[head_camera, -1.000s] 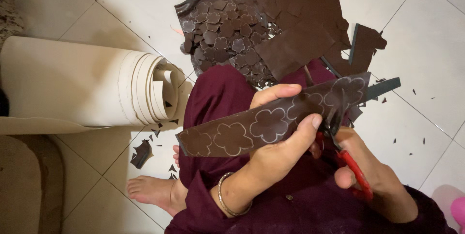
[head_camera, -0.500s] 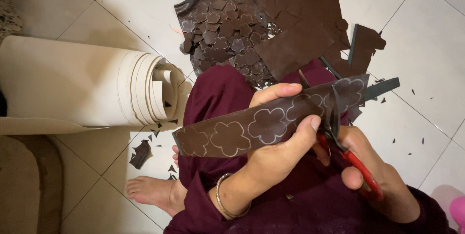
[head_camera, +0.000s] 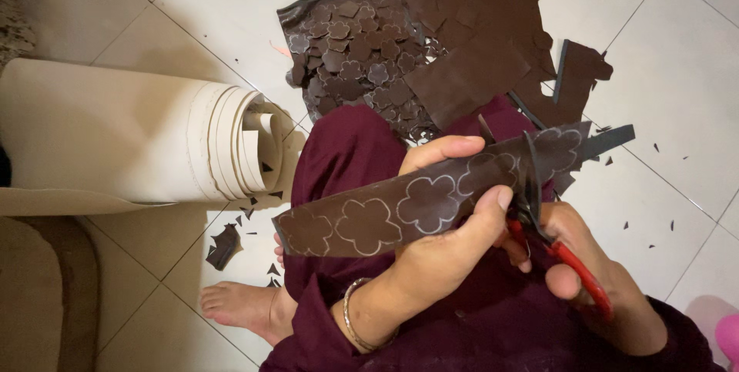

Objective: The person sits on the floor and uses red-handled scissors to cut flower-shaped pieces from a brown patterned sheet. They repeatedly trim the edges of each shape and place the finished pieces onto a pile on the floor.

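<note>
My left hand [head_camera: 450, 226] grips a long dark brown strip [head_camera: 400, 206] of sheet material with flower outlines drawn on it in white. My right hand [head_camera: 573, 264] holds red-handled scissors [head_camera: 554, 245], whose blades bite into the strip's upper edge near its right end. The strip lies across my lap, over a maroon garment [head_camera: 362, 156]. A metal bangle [head_camera: 354, 322] circles my left wrist.
A clear bag [head_camera: 354, 56] of cut brown flower shapes and a heap of brown offcuts [head_camera: 493, 56] lie on the white tiled floor ahead. A big cream roll of sheet material [head_camera: 131, 137] lies to the left. My bare foot [head_camera: 239, 306] and small scraps sit below it.
The scissors have worked a little further along the flower outline at the strip's right end. My left hand has shifted the strip slightly. Nothing else has moved.
</note>
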A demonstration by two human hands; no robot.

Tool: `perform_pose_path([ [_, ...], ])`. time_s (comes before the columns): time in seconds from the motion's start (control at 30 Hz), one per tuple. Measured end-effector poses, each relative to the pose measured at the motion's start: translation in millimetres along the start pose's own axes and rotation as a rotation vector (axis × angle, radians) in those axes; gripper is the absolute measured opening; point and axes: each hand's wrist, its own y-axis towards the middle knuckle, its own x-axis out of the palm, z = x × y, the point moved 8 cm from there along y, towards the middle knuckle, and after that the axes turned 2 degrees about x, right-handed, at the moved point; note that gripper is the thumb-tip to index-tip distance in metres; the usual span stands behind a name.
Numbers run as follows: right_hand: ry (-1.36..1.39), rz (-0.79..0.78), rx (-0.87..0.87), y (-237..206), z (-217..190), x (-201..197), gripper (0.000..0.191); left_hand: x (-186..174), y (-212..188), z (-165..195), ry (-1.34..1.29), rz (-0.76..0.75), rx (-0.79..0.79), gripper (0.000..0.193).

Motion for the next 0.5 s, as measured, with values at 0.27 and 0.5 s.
perform_pose_path([
  [0.27,-0.042,0.169,0.138,-26.4,-31.3,4.9,0.118,4.0,1.7,2.6,0.068,-0.021,0.038,0.049],
  [0.5,0.113,0.187,0.126,-34.5,-20.2,3.8,0.114,4.2,0.0,-1.1,0.072,-0.019,0.054,0.045],
])
